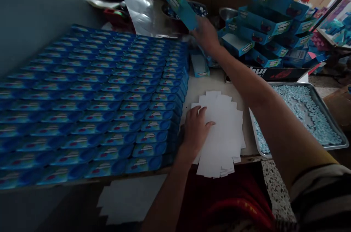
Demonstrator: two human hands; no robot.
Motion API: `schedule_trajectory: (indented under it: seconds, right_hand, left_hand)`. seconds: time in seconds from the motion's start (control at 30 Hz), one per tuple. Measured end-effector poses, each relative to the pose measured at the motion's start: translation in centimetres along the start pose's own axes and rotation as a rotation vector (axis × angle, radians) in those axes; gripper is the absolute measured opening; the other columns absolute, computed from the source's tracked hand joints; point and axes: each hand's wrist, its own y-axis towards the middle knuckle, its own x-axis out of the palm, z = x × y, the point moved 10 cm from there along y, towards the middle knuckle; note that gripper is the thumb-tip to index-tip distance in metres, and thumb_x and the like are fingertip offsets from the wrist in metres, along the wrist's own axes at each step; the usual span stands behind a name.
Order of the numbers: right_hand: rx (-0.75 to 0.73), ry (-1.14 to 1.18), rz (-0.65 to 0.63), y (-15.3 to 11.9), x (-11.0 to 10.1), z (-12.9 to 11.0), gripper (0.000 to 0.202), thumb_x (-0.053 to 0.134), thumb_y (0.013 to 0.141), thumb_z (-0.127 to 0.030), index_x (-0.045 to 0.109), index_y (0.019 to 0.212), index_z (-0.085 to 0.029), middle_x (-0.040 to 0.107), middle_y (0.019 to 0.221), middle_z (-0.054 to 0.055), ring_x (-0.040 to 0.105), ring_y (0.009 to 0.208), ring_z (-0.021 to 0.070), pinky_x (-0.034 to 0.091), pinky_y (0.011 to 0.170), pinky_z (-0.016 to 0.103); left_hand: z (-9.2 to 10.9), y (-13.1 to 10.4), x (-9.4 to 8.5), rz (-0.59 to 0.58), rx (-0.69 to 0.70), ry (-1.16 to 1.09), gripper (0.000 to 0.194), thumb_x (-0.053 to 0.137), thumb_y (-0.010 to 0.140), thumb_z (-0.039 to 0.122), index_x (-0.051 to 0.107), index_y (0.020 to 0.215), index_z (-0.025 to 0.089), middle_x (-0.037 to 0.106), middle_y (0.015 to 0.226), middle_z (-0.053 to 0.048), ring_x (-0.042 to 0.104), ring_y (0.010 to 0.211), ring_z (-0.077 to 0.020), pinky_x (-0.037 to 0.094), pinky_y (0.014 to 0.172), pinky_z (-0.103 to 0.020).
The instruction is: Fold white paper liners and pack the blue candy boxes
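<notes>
My right hand reaches out to the back, blurred, its fingers closed on one end of a blue cardboard box. The box tilts up to the left in front of a metal bowl of dark and white pieces. Flat on a stack of white die-cut cardboard blanks rests my left hand, its fingers spread over the stack's left edge. Another small blue box with a white inside stands beyond the stack.
Rows of blue printed packs cover the table's left side. Open blue boxes are piled at the back right. A metal tray of light-blue candies lies right of my arm. More white blanks show below the table edge.
</notes>
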Motion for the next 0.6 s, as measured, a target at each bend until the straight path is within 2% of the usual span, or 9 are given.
schedule_trajectory:
  seconds: [0.07,0.1,0.17,0.2,0.27,0.33,0.4,0.47,0.6]
  right_hand:
    - [-0.085,-0.010,0.007,0.3,0.7,-0.4,0.041,0.066,0.095,-0.010,0.050,0.133,-0.012,0.059,0.125,-0.001,0.041,0.136,0.0121,0.038,0.105,0.019]
    - [-0.120,-0.076,-0.042,-1.0,1.3,-0.3,0.040,0.068,0.096,-0.015,0.052,0.132,-0.013,0.061,0.125,0.000,0.043,0.134,0.0129,0.039,0.105,0.020]
    - [-0.122,-0.277,-0.233,-5.7,2.8,1.3,0.031,0.071,0.097,-0.027,0.061,0.123,-0.014,0.066,0.119,0.003,0.054,0.124,0.0181,0.043,0.104,0.028]
    - [-0.093,-0.391,-0.357,-8.8,3.5,3.0,0.031,0.074,0.095,-0.033,0.064,0.118,-0.014,0.068,0.116,0.006,0.058,0.118,0.0219,0.045,0.102,0.033]
    - [-0.040,-0.473,-0.490,-15.0,3.3,6.6,0.040,0.084,0.085,-0.038,0.069,0.110,-0.012,0.071,0.110,0.011,0.063,0.110,0.0288,0.048,0.096,0.039]
    - [0.016,-0.561,-0.601,-20.3,2.7,10.6,0.060,0.091,0.074,-0.045,0.067,0.117,-0.010,0.069,0.116,0.017,0.064,0.109,0.0332,0.049,0.093,0.040]
    - [0.061,-0.679,-0.695,-24.3,2.0,14.1,0.079,0.095,0.066,-0.051,0.064,0.126,-0.009,0.064,0.127,0.022,0.062,0.114,0.0364,0.050,0.093,0.041]
    - [0.066,-0.719,-0.730,-26.3,1.5,16.0,0.083,0.094,0.066,-0.053,0.061,0.130,-0.011,0.060,0.132,0.022,0.059,0.118,0.0370,0.049,0.095,0.041]
    - [0.055,-0.621,-0.676,-26.6,1.1,16.5,0.082,0.094,0.067,-0.051,0.060,0.132,-0.014,0.058,0.132,0.018,0.058,0.119,0.0340,0.049,0.095,0.039]
  left_hand:
    - [-0.8,2.4,1.4,-0.077,-0.056,0.036,0.068,0.085,0.078,0.043,0.058,0.135,0.019,0.061,0.133,-0.019,0.054,0.128,-0.0401,0.044,0.109,-0.052]
    - [-1.1,3.6,2.1,-0.124,-0.083,0.056,0.075,0.087,0.075,0.049,0.057,0.137,0.017,0.060,0.133,-0.020,0.053,0.128,-0.0412,0.044,0.108,-0.052]
    - [-1.4,5.7,3.4,-0.218,-0.121,0.097,0.094,0.090,0.068,0.057,0.052,0.144,0.016,0.056,0.138,-0.022,0.050,0.130,-0.0440,0.044,0.106,-0.052]
    - [-1.4,6.7,4.0,-0.268,-0.125,0.120,0.102,0.092,0.063,0.059,0.050,0.147,0.018,0.054,0.142,-0.022,0.048,0.131,-0.0451,0.044,0.105,-0.052]
    - [-1.1,8.1,4.9,-0.367,-0.111,0.169,0.107,0.095,0.056,0.058,0.050,0.147,0.023,0.050,0.146,-0.021,0.046,0.132,-0.0459,0.045,0.103,-0.053]
    - [-0.9,9.0,5.5,-0.437,-0.091,0.213,0.101,0.097,0.053,0.056,0.055,0.141,0.025,0.050,0.144,-0.019,0.046,0.132,-0.0450,0.045,0.102,-0.052]
    - [-0.8,9.4,5.5,-0.468,-0.088,0.241,0.098,0.098,0.053,0.053,0.056,0.136,0.023,0.051,0.142,-0.019,0.046,0.132,-0.0436,0.046,0.102,-0.050]
    - [-0.6,9.4,5.4,-0.480,-0.094,0.254,0.100,0.100,0.050,0.048,0.055,0.134,0.020,0.050,0.143,-0.020,0.046,0.133,-0.0429,0.046,0.102,-0.049]
    - [-0.4,9.2,4.7,-0.442,-0.118,0.265,0.103,0.103,0.042,0.043,0.052,0.129,0.017,0.048,0.144,-0.021,0.047,0.133,-0.0424,0.045,0.103,-0.047]
